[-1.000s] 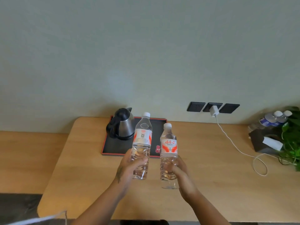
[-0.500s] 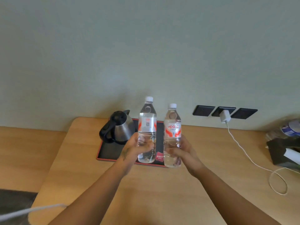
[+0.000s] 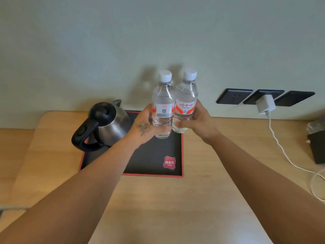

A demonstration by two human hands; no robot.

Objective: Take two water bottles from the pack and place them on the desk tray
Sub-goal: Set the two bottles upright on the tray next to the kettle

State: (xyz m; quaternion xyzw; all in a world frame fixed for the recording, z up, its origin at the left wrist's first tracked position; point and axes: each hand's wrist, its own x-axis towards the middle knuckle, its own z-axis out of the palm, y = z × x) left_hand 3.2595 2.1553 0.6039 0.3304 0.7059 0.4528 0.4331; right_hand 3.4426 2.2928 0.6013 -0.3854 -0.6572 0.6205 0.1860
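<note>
Two clear water bottles with white caps and red-and-white labels stand upright side by side, touching, over the back right part of the black tray (image 3: 151,155) with its red rim. My left hand (image 3: 143,126) grips the left bottle (image 3: 162,104) around its lower body. My right hand (image 3: 197,120) grips the right bottle (image 3: 186,101) the same way. I cannot tell whether the bottle bottoms rest on the tray or hover just above it. The pack is out of view.
A steel kettle (image 3: 107,124) with a black handle fills the tray's left part. Black wall sockets (image 3: 233,98) hold a white charger (image 3: 264,104), whose cable (image 3: 281,147) trails over the wooden desk (image 3: 175,199) at right. A dark box (image 3: 317,147) sits at the right edge.
Both hands have carried the bottles forward and closer together, from over the desk's front to the back right of the tray. The view has come nearer to the tray.
</note>
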